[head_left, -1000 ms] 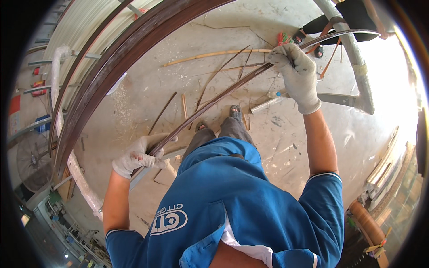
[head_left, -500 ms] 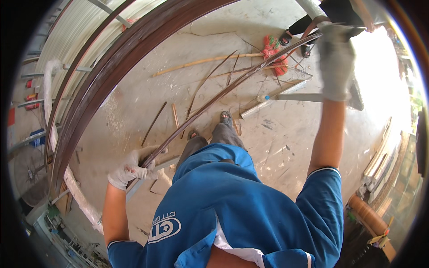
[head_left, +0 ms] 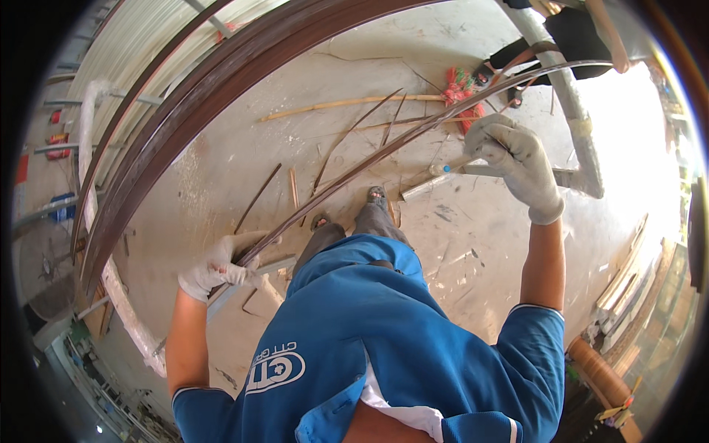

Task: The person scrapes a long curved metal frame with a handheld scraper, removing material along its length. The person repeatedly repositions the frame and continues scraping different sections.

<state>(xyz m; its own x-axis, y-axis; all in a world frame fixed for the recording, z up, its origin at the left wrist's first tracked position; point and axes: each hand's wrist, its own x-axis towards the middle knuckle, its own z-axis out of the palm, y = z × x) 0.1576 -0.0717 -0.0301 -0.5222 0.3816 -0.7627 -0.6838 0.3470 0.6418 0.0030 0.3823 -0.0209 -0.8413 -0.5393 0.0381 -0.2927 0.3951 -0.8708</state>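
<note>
I look straight down over my blue shirt to a concrete floor. A long thin brown strip point(head_left: 384, 151) runs from lower left up to the upper right, bending in an arc. My left hand point(head_left: 218, 264), in a whitish glove, grips its lower end beside my hip. My right hand point(head_left: 517, 162), also gloved, is raised and closed around the strip further up, in front of a grey pipe point(head_left: 569, 111). My feet point(head_left: 373, 199) show below the strip.
Thick dark curved rails point(head_left: 185, 125) arc across the upper left. Loose strips, a bamboo pole point(head_left: 347, 105) and a red bundle point(head_left: 461, 88) lie on the floor. A white pipe point(head_left: 122, 303) lies at the left, planks point(head_left: 624, 273) at the right.
My right hand has come down from high at the upper right to a lower spot on the strip. The left hand keeps its hold on the strip's lower end.
</note>
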